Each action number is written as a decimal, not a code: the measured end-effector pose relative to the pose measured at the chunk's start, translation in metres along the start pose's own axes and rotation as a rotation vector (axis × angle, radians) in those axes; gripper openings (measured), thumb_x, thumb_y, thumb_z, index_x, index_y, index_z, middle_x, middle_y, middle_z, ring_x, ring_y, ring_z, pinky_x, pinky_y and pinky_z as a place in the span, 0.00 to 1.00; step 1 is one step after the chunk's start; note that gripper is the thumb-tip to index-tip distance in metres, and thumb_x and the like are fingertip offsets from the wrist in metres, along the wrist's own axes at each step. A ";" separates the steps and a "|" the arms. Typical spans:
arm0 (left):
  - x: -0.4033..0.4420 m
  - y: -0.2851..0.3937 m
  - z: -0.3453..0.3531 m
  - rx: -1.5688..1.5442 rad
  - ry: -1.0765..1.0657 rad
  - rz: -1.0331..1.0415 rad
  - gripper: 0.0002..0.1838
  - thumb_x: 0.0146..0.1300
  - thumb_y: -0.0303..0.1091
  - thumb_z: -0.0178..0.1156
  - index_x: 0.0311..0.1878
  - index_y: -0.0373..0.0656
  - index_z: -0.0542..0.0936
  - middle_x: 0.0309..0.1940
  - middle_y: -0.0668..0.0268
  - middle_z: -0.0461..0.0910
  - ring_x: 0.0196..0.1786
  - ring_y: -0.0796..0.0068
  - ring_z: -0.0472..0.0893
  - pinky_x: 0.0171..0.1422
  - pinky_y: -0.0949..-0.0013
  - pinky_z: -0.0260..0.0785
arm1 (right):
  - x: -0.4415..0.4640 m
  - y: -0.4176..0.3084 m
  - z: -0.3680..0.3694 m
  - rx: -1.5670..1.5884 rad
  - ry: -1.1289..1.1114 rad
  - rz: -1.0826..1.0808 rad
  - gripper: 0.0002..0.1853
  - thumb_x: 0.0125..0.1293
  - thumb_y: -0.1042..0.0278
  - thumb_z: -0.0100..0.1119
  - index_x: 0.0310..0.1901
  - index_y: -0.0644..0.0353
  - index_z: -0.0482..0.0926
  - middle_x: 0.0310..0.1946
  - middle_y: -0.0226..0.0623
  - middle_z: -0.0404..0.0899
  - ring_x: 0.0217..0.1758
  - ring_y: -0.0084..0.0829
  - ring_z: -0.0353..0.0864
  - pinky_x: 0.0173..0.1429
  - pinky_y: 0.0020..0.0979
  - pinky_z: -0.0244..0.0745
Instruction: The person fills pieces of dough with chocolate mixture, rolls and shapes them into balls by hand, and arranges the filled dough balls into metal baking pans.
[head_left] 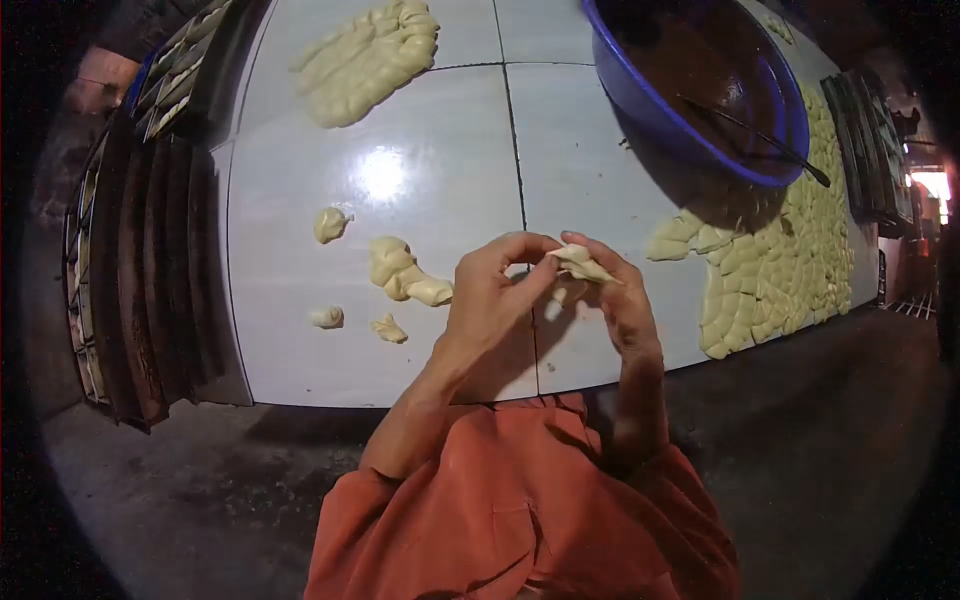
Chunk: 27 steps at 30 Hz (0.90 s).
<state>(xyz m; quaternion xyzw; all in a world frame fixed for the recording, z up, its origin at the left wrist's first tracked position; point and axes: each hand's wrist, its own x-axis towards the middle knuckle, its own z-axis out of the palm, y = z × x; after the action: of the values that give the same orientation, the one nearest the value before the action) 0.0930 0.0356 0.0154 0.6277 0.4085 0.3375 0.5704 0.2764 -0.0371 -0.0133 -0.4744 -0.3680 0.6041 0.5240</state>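
Note:
Between my two hands, above the tiled table near its front edge, is a small piece of pale dough (pixel 582 264). My left hand (pixel 497 285) pinches its left side between thumb and fingers. The fingers of my right hand (pixel 626 300) curl around the other side. Part of the dough is hidden behind the fingers. Left of my left hand lies a twisted lump of dough (pixel 395 268), with a round dough ball (pixel 330 225) and two small dough scraps (pixel 388 329) close by.
A large dough slab (pixel 370 60) lies at the back left. Many flattened dough pieces (pixel 765 290) cover the right side. A blue basin (pixel 640 100) of brown contents holds a dark-handled utensil (pixel 770 140). Stacked dark trays (pixel 150 270) stand left, more trays (pixel 868 145) right.

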 end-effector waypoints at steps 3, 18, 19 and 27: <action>0.010 -0.016 0.006 -0.369 0.009 -0.144 0.10 0.71 0.29 0.59 0.50 0.34 0.80 0.36 0.67 0.85 0.41 0.81 0.82 0.47 0.76 0.73 | 0.003 0.005 -0.005 0.007 -0.012 -0.066 0.33 0.74 0.41 0.55 0.68 0.60 0.74 0.67 0.40 0.72 0.66 0.30 0.73 0.68 0.34 0.70; 0.019 -0.007 0.024 -0.257 -0.005 -0.125 0.27 0.70 0.33 0.65 0.68 0.34 0.71 0.44 0.58 0.86 0.46 0.78 0.83 0.49 0.74 0.75 | 0.012 0.006 -0.010 -0.194 0.223 -0.082 0.12 0.69 0.69 0.66 0.52 0.62 0.81 0.45 0.34 0.84 0.46 0.21 0.82 0.50 0.23 0.79; 0.018 0.001 0.025 -0.100 0.017 -0.092 0.28 0.74 0.39 0.60 0.71 0.35 0.69 0.55 0.53 0.83 0.54 0.71 0.82 0.57 0.68 0.73 | 0.010 0.007 -0.012 -0.131 0.237 -0.071 0.11 0.69 0.71 0.66 0.51 0.62 0.80 0.45 0.33 0.83 0.47 0.21 0.82 0.52 0.24 0.79; 0.037 -0.016 0.081 -0.302 0.101 0.488 0.33 0.70 0.43 0.64 0.72 0.36 0.68 0.62 0.48 0.79 0.62 0.54 0.81 0.66 0.61 0.71 | 0.007 -0.032 0.012 0.449 0.191 -0.141 0.11 0.68 0.76 0.64 0.50 0.63 0.77 0.41 0.34 0.81 0.44 0.22 0.83 0.51 0.24 0.80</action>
<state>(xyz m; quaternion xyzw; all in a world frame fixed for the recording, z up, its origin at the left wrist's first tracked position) 0.1794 0.0336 -0.0121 0.5978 0.2183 0.5525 0.5382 0.2744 -0.0234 0.0186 -0.3740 -0.2055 0.5853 0.6894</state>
